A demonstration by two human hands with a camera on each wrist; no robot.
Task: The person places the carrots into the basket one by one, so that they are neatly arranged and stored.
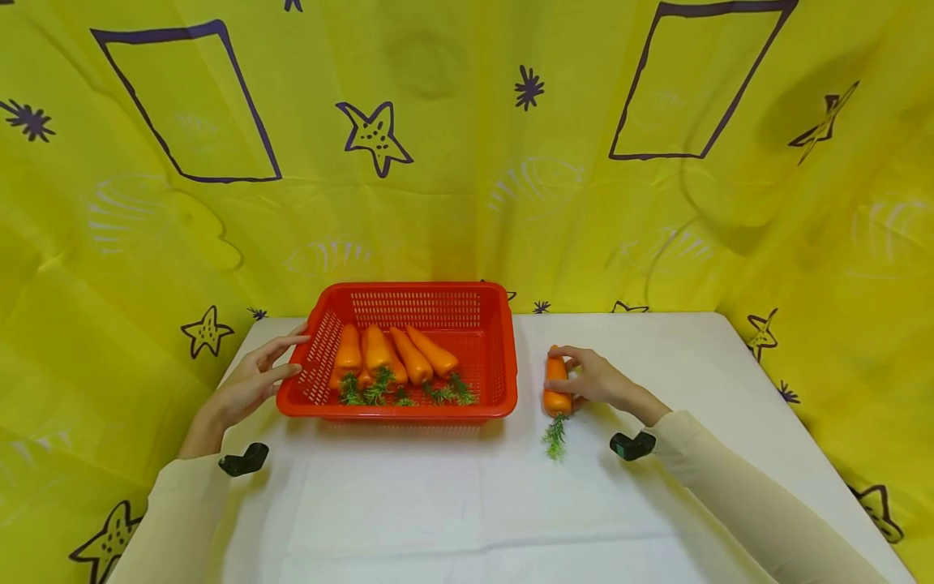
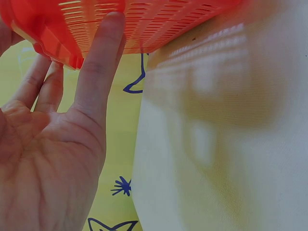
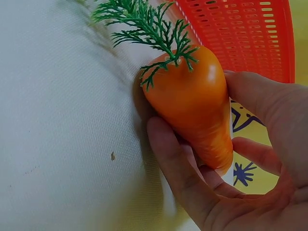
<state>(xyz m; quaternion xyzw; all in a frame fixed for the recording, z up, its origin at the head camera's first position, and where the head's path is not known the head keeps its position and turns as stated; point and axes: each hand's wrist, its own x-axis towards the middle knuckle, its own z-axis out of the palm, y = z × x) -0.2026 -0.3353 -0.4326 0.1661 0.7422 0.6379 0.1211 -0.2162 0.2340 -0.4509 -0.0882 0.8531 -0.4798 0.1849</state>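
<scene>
A red perforated plastic basket (image 1: 409,411) stands on the white table, holding several orange toy carrots (image 1: 432,352) with green tops. At its left side my left hand (image 1: 251,385) touches the outside with fairly straight fingers; the left wrist view shows the thumb (image 2: 98,67) against the slotted wall. To the right of the basket, my right hand (image 1: 600,380) holds a single orange carrot (image 1: 558,397) between thumb and fingers. This carrot's leafy green top (image 3: 144,29) points toward the near edge in the head view, and its narrow end lies among the fingers.
The white table (image 1: 467,503) extends in front of the basket and to the right. Yellow curtains (image 1: 452,227) with dark star drawings hang behind the table and along both sides. Black devices (image 1: 633,445) sit near both wrists.
</scene>
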